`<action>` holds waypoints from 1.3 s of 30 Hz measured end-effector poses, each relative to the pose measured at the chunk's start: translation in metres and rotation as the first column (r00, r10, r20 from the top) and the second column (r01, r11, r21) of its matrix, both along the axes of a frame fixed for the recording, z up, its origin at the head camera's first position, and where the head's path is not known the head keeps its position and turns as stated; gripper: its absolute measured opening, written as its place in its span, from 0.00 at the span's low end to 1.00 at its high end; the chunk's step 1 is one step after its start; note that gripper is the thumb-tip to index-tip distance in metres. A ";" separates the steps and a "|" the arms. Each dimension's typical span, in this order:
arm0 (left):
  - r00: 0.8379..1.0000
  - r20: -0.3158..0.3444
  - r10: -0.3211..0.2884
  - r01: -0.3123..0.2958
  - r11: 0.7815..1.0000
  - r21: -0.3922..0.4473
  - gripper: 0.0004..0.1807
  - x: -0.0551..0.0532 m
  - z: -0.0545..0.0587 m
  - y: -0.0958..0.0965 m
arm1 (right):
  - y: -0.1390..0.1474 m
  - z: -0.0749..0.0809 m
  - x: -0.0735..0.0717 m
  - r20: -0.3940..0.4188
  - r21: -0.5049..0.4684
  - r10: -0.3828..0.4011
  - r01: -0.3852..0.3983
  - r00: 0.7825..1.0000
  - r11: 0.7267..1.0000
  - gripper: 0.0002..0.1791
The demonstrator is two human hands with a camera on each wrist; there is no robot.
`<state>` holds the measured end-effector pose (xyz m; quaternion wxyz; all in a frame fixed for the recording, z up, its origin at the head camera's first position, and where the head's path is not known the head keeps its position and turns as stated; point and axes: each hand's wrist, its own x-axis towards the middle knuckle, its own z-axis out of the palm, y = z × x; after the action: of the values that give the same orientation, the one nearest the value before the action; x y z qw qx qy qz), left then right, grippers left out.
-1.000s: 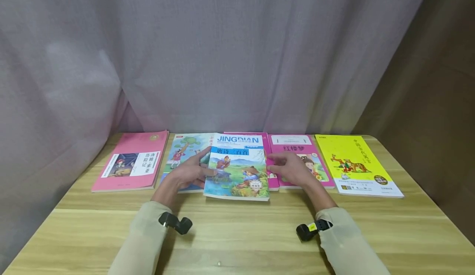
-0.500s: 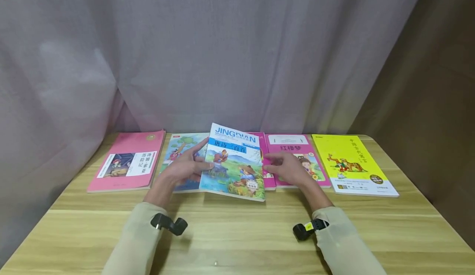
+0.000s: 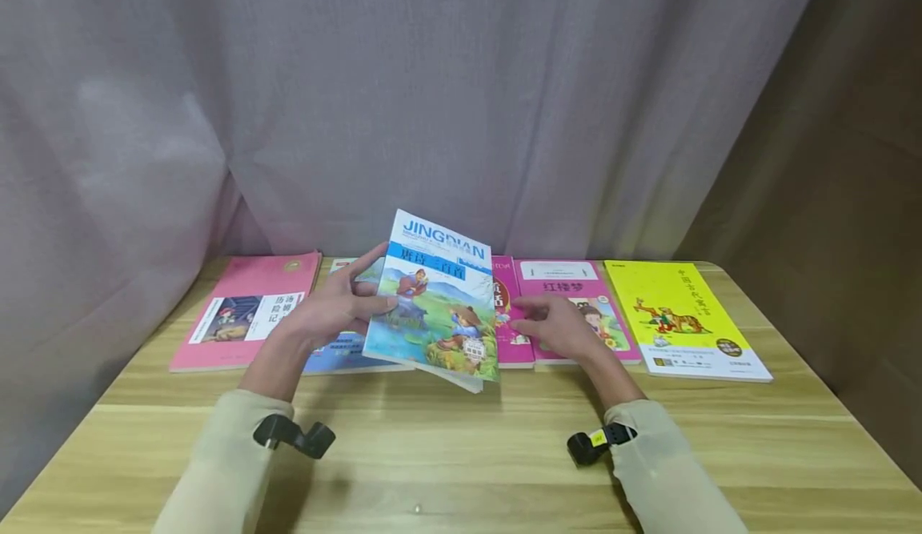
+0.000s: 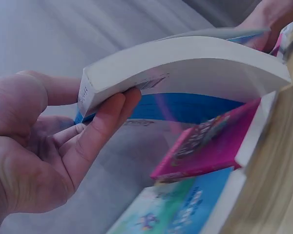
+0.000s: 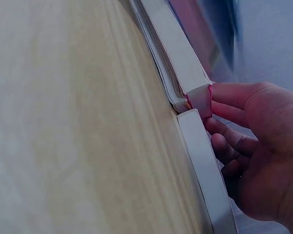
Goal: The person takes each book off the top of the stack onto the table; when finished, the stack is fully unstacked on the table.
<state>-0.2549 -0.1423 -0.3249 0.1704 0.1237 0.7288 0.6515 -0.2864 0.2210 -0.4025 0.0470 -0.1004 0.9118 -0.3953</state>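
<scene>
My left hand (image 3: 338, 306) grips the spine side of a blue and white picture-covered paperback book (image 3: 439, 294), raised and tilted above the row. In the left wrist view the thumb lies over this book (image 4: 185, 58) and the fingers curl beneath; its block of pages sags in a curve. My right hand (image 3: 558, 326) is low at the right edge of a magenta book (image 3: 513, 342). Seen from the right wrist, the thumb and curled fingers of that hand (image 5: 268, 146) meet at the corner of the magenta book's spine (image 5: 199, 102).
A pink book (image 3: 252, 278) lies at the left, beside a light-blue book (image 3: 353, 358) partly covered by the left hand. Another pink book (image 3: 562, 290) lies under the right hand, with a yellow book (image 3: 684, 310) further right. A grey curtain (image 3: 461, 102) hangs behind the wooden table (image 3: 461, 454).
My left hand has lifted the blue and white book up and to the left, tilting it and uncovering more of the magenta book. My right hand has stayed nearly still.
</scene>
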 end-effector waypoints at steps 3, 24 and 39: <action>1.000 -0.014 0.002 -0.002 1.000 0.001 0.52 0.006 0.011 -0.013 | 0.001 0.001 -0.001 -0.016 -0.001 0.008 -0.008 1.000 1.000 0.30; 0.990 -0.052 0.129 -0.135 0.979 -0.154 0.53 0.063 0.045 -0.118 | 0.009 0.003 0.001 0.031 -0.006 -0.015 0.015 0.999 1.000 0.31; 0.986 -0.128 0.105 -0.126 0.979 -0.163 0.48 0.127 0.018 -0.199 | 0.001 0.005 0.003 0.066 -0.015 -0.020 0.021 0.998 1.000 0.33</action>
<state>-0.1275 -0.3414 -0.3073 0.0984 0.1045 0.7966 0.5872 -0.2837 0.2217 -0.3970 0.0722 -0.0782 0.9076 -0.4062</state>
